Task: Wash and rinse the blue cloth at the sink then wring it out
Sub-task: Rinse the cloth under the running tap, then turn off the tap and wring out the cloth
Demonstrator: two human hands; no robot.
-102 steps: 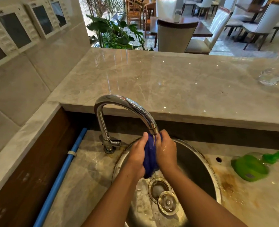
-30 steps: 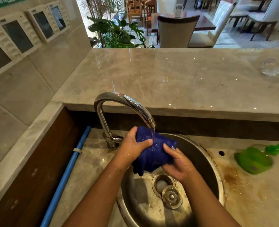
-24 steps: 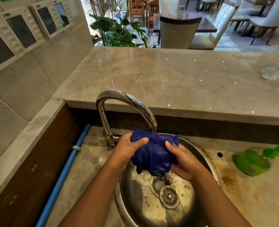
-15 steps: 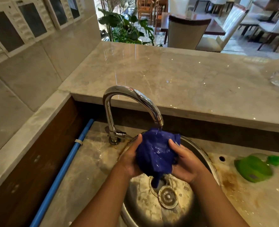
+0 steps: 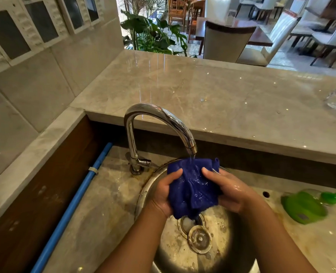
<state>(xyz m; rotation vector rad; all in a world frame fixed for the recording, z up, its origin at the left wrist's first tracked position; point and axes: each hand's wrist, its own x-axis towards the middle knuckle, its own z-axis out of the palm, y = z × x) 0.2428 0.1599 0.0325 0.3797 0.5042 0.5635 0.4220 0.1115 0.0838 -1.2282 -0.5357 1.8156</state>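
Blue cloth between curled hands

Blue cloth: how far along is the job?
Done: the blue cloth looks soaked through. In hand: left hand and right hand grip it bunched under the running faucet, over the sink. Left: finish rinsing, then wring; no twist visible yet.

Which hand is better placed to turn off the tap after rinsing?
Probably the left. The left hand grips the cloth on the side nearer the tap handle; the right hand would have to cross under the spout.
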